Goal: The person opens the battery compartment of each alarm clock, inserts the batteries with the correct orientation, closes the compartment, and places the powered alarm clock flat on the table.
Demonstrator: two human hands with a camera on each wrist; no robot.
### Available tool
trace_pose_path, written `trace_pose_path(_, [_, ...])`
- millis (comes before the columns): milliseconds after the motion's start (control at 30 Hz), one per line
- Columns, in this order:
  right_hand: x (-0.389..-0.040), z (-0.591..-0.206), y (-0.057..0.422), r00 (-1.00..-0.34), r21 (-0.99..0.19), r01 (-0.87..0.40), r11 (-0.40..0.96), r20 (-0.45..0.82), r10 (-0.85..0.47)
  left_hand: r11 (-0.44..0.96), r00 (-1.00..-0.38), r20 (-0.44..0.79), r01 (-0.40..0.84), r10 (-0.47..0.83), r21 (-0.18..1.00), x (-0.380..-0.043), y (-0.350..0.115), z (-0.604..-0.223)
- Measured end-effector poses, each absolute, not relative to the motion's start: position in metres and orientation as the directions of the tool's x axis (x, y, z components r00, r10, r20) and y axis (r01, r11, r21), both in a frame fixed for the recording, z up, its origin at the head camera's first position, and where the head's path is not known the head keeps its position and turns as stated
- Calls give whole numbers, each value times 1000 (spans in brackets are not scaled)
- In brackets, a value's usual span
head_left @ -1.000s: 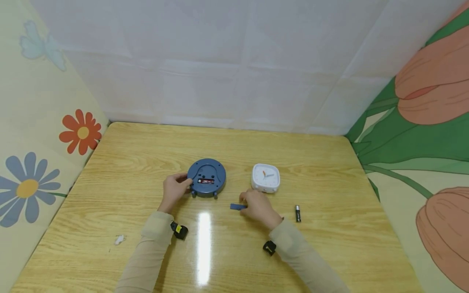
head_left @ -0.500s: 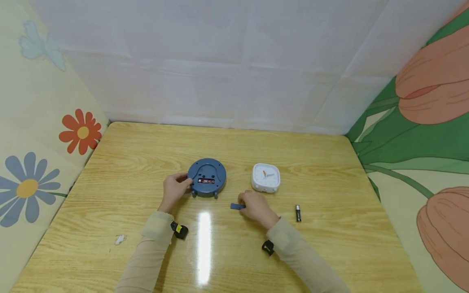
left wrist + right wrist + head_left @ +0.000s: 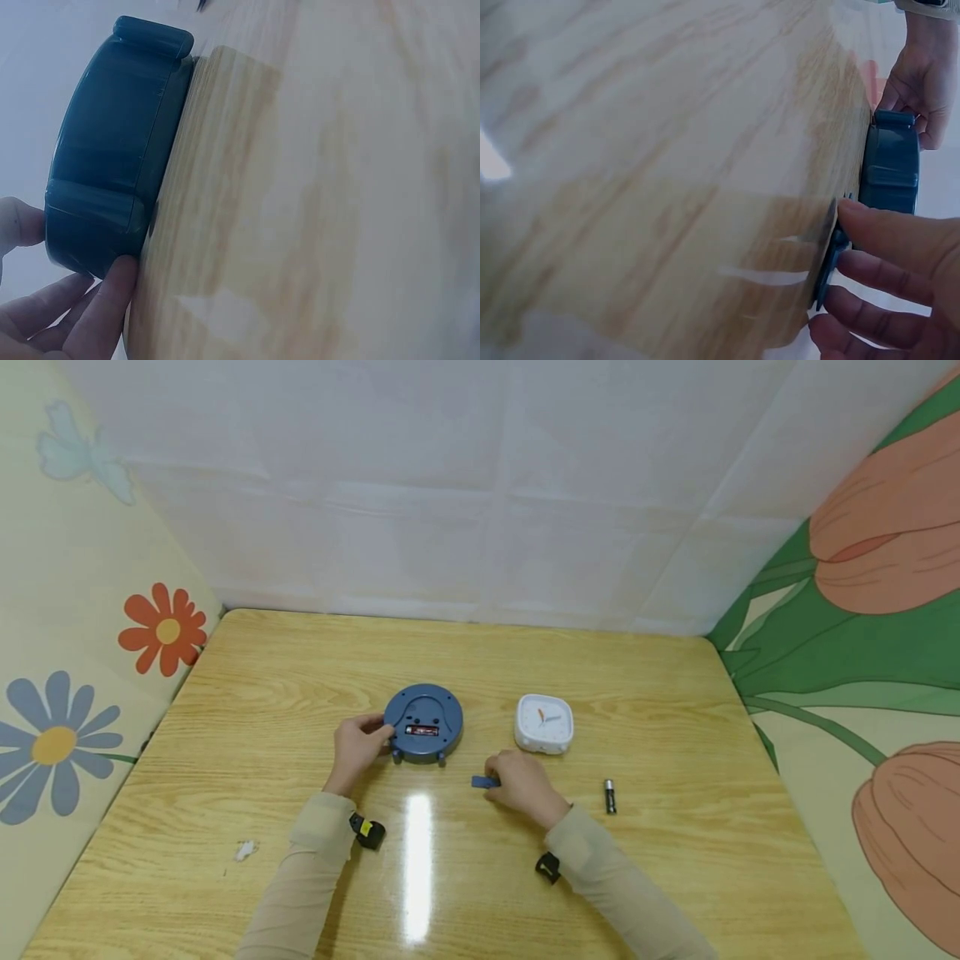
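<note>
A round blue alarm clock [image 3: 442,710] lies face down on the table, its back up and its battery slot uncovered. In the slot sits a dark red battery [image 3: 422,731]. My left hand [image 3: 358,750] grips the clock's left edge, thumb on top and fingers against the side. The left wrist view shows the clock's side and two stubby feet. To the right of it, my right hand [image 3: 522,783] pinches a small blue battery cover [image 3: 482,782] at the tabletop. In the right wrist view this cover [image 3: 830,262] is between thumb and fingers, partly hidden.
A white square alarm clock [image 3: 543,724] stands face up just beyond my right hand. A loose black-and-silver battery [image 3: 611,797] lies to the right. On the wooden table [image 3: 300,668], a white scrap [image 3: 245,851] is at left. Patterned walls border the sides.
My right hand has shifted very slightly left along the battery cover. The left hand and the blue alarm clock keep their place.
</note>
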State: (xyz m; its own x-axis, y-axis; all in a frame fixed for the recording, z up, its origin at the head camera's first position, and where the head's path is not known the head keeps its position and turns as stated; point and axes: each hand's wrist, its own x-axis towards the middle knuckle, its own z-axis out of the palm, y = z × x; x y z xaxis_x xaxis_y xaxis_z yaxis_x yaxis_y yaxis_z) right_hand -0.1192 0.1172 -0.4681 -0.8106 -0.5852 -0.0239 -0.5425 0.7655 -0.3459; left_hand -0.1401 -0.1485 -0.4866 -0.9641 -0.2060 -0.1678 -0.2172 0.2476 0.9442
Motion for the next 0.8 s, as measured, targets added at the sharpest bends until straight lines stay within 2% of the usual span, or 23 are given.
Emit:
trace_pose_path(300, [-116, -459, 108, -827, -282, -521, 806, -68, -558, 251, -964, -173, -222, -203, 942, -140, -148, -486])
trace_pose_path(800, [-115, -458, 106, -831, -294, -511, 807, -69, -552, 243, -963, -181, -228, -202, 943, -139, -149, -485])
